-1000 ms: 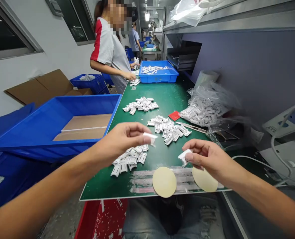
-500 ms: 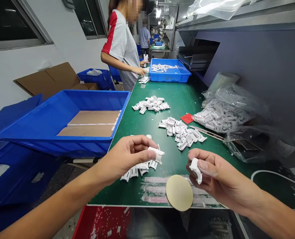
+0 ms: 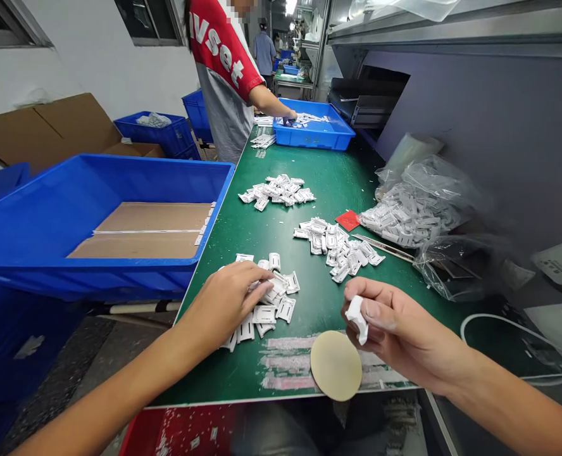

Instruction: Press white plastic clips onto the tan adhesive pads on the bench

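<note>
My left hand [image 3: 233,291] reaches over the near pile of small white plastic parts [image 3: 265,314] at the left of the green table. Its thumb and forefinger are slightly apart among the parts, and no part is clearly gripped; the other fingers are partly hidden. My right hand [image 3: 390,316] is raised above the table's near right, pinching one curved white plastic part [image 3: 357,320] between thumb and fingers. Between the hands, a round cream disc [image 3: 336,366] sits at the front edge, beside greyish-pink tape strips [image 3: 285,362].
Two more piles, the middle pile [image 3: 340,247] and the far pile [image 3: 278,192], lie on the green table [image 3: 243,221]. A plastic bag of parts [image 3: 409,212], tweezers [image 3: 385,247] and a red square [image 3: 347,220] lie right. A large blue bin [image 3: 133,269] stands left. A co-worker [image 3: 228,82] reaches into a blue tray [image 3: 314,140].
My left hand has moved down and left onto the near pile; the part it pinched is no longer distinct. My right hand keeps its part. The co-worker has leaned over the blue tray.
</note>
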Demonstrator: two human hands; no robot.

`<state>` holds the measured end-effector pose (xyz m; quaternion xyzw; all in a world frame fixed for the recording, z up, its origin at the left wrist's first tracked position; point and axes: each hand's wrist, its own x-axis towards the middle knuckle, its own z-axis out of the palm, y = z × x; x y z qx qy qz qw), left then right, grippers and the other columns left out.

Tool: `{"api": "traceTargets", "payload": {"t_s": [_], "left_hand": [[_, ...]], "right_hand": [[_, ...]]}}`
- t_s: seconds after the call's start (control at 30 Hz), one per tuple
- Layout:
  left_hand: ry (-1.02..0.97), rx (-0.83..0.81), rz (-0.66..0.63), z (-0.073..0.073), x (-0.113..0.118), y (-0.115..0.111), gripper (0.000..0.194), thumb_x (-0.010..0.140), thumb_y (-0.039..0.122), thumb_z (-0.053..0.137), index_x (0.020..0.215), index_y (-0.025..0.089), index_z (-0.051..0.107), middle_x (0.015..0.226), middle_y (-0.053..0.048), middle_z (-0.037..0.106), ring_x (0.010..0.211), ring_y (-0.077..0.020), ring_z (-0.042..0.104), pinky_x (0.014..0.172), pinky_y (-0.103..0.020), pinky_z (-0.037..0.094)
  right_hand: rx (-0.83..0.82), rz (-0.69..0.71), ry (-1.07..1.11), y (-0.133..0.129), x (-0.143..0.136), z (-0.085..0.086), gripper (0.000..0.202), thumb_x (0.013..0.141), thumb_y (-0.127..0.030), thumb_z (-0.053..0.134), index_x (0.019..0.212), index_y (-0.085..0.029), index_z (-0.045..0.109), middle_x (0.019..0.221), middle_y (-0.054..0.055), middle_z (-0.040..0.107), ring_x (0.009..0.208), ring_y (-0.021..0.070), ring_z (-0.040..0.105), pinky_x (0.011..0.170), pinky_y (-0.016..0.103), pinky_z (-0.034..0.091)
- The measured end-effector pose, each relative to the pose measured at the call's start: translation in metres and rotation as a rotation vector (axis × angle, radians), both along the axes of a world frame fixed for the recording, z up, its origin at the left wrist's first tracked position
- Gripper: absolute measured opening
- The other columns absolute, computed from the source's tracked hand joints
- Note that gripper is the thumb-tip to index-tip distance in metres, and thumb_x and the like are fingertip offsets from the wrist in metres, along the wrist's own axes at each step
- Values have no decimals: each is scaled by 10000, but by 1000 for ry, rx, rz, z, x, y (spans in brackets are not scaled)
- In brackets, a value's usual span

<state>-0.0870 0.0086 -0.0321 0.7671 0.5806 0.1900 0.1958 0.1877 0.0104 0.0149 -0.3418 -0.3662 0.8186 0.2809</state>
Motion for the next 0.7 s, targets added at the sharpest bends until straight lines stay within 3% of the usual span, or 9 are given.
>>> {"api": "traceTargets", "payload": {"t_s": [0.13,0.23,0.33,0.5,0.6,0.7], "left_hand": [[0,75,16,-1,-1,-1,237,968,361,493,1084,250,667,1157,-39,627,1060,-204,585,933,-353,441],[-13,103,38,7,3,1,210,954,329,519,1092,250,657,1176,-39,609,1077,-206,581,947,-357,441],[-16,97,41,18,14,8,201,941,287,537,1094,229,654,1129,-44,636,1014,-207,607,896,-356,468],[35,93,23,25,32,31,238,923,263,570,1143,200,637,1106,-53,688,913,-199,636,844,-350,486],[58,72,1,24,43,48,240,924,284,570,1136,199,645,1072,-57,721,910,-215,655,825,-356,487],[72,57,-43,23,59,64,235,928,314,554,1098,197,667,1014,-70,740,896,-241,672,794,-365,489]], "right_hand": [[117,2,-124,5,1,-16,272,812,-409,762,954,-214,637,728,-24,543,596,86,432,562,230,321],[406,95,-404,11,-7,-38,229,878,-374,684,1009,-190,649,839,25,639,720,131,553,627,252,407],[671,216,-606,16,-25,-52,170,905,-304,618,1006,-182,681,850,40,669,733,153,586,637,271,445],[957,171,-685,19,-34,-40,260,847,-147,617,1100,-179,667,996,79,645,797,179,585,731,327,462],[1305,141,-836,28,-12,-36,269,898,-144,545,1146,-186,643,1013,94,646,840,197,599,741,325,465],[1593,127,-1118,44,17,-43,349,920,-123,490,1234,-220,611,1107,117,627,922,224,588,736,322,447]]}}
